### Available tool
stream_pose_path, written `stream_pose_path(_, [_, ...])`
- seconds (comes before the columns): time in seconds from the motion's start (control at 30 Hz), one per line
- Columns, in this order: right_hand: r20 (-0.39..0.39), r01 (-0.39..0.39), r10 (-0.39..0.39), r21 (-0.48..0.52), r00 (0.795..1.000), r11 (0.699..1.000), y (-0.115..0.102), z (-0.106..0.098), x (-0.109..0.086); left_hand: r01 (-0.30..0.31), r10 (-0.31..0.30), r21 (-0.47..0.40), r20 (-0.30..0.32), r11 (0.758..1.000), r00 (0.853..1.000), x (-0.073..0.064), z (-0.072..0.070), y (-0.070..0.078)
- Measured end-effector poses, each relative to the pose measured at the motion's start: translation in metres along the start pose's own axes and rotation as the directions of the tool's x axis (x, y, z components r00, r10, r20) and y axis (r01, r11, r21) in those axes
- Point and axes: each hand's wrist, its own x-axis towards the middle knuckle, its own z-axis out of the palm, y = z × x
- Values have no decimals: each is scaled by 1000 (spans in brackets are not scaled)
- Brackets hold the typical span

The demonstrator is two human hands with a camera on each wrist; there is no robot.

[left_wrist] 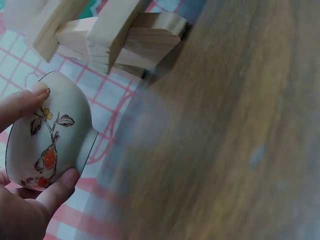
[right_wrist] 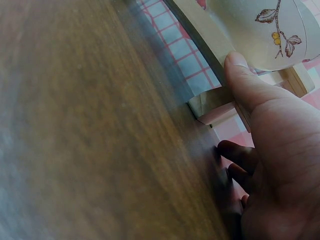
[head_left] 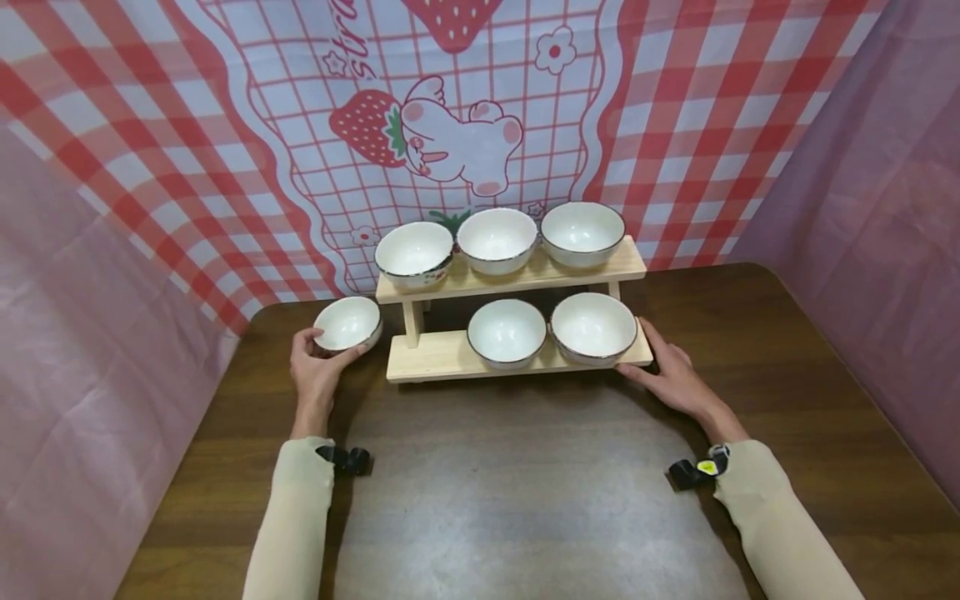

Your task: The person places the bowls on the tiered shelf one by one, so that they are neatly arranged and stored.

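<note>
My left hand (head_left: 318, 367) grips a small white bowl (head_left: 348, 323) to the left of a two-tier wooden stand (head_left: 427, 357). In the left wrist view the bowl's outside shows painted leaves and red fruit, with thumb and fingers spread around its wall. At the stand's right end, my right hand (head_left: 671, 375) holds the lower shelf, thumb along the front edge and fingers around the end. Two bowls sit on this shelf, a left one (head_left: 507, 332) and a right one (head_left: 594, 327) close to that hand; the shelf's left part is bare.
On the upper shelf three more bowls stand in a row: left (head_left: 415, 252), middle (head_left: 497, 239) and right (head_left: 582, 232). A red-and-white checked cloth (head_left: 675, 108) hangs behind the brown wooden table (head_left: 525, 492). Pink curtains (head_left: 97, 350) flank both sides.
</note>
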Motion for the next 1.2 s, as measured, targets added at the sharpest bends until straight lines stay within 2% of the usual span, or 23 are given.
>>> stream_pose_path(0.27, [-2, 12, -11, 19, 1000, 1000, -2, -1, 0, -14, 14, -6, 5, 1000, 1000, -9, -10, 8])
stream_pose_path(0.53, [5, 12, -12, 17, 1000, 1000, -1, 0, 0, 4, -4, -1, 30, 1000, 1000, -19, -16, 20])
stream_pose_path(0.9, [4, 10, -10, 22, 1000, 1000, -2, -1, 0, 13, -10, -47, 67, 999, 998, -33, -20, 37])
stream_pose_path(1.2, [7, 10, -11, 22, 1000, 1000, -2, -1, 0, 24, -21, -17, 116, 1000, 993, -46, -22, 47])
